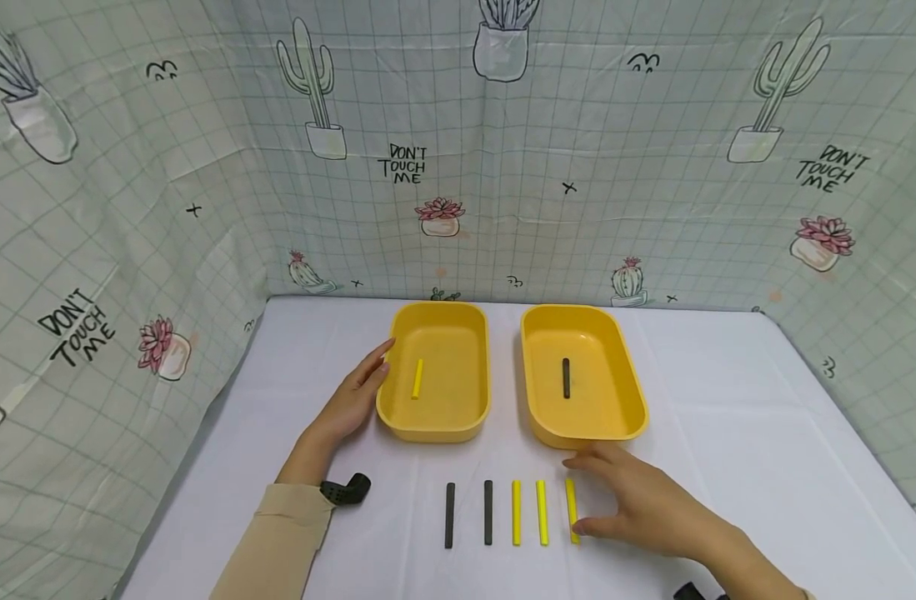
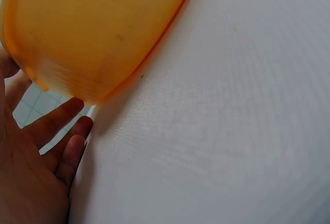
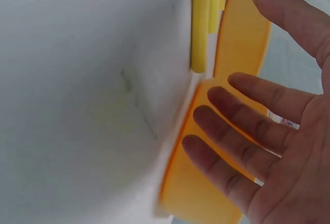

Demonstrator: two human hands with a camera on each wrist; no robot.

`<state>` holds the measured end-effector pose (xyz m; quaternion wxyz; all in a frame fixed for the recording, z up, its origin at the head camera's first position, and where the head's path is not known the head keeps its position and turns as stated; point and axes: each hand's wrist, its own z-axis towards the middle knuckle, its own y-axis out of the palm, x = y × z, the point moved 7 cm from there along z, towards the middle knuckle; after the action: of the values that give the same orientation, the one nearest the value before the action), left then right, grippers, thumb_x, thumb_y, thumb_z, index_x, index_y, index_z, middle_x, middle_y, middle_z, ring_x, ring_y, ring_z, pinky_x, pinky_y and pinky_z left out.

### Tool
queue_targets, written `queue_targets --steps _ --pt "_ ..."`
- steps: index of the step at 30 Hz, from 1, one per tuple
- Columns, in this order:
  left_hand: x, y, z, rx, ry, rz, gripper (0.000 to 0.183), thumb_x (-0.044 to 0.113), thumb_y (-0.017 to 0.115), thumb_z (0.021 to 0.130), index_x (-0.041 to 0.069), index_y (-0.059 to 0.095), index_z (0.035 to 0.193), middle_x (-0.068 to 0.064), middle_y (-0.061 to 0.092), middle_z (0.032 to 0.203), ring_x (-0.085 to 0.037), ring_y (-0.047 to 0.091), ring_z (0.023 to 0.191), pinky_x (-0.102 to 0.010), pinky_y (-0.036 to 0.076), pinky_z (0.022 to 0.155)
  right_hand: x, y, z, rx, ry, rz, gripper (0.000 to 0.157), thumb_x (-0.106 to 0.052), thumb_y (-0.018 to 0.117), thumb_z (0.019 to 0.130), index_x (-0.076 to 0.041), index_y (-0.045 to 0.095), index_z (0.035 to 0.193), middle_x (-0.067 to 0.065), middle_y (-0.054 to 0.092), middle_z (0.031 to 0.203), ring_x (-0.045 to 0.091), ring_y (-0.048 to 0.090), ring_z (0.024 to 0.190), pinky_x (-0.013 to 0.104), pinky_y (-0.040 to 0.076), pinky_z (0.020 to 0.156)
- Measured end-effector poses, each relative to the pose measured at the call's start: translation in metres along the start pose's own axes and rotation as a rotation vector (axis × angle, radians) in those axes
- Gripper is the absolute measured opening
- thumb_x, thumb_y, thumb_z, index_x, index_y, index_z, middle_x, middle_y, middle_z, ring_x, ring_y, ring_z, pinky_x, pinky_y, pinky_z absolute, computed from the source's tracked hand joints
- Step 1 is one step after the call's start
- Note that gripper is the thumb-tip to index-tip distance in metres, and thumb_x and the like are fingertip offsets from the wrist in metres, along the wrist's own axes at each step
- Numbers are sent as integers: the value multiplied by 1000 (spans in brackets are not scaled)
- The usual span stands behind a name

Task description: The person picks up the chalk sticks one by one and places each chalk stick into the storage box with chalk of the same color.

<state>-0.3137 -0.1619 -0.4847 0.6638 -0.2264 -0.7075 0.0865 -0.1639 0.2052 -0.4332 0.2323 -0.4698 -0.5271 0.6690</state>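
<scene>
Against the left side of the left yellow tray (image 1: 453, 417), my left hand (image 1: 351, 406) rests with its fingers extended; in the left wrist view the fingertips lie at the tray's wall (image 2: 82, 80). One yellow stick (image 1: 417, 380) lies inside that tray. My right hand (image 1: 645, 504) hovers around the rightmost yellow stick (image 1: 572, 504) on the table, thumb near its close end and fingers near its far end. Spread fingers (image 3: 221, 165) show in the right wrist view, apart from the yellow stick (image 3: 198, 33). A dark stick (image 1: 566, 379) lies in the right yellow tray (image 1: 611, 408).
Left of the right hand's stick, two more yellow sticks (image 1: 543, 512) and two dark sticks (image 1: 488, 512) lie in a row on the white tablecloth (image 1: 382, 533). A cactus-print cloth (image 1: 555, 233) stands as a wall behind and at both sides.
</scene>
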Motion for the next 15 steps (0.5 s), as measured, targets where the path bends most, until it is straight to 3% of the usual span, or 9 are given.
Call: queue_targets --steps 15 --pt "-3 -1 1 -5 -6 5 47 47 41 111 48 35 158 -6 28 172 -33 23 160 -65 13 128 7 18 0 -13 37 -86 79 -66 88 67 -19 68 128 -11 54 126 10 57 111 38 57 96"
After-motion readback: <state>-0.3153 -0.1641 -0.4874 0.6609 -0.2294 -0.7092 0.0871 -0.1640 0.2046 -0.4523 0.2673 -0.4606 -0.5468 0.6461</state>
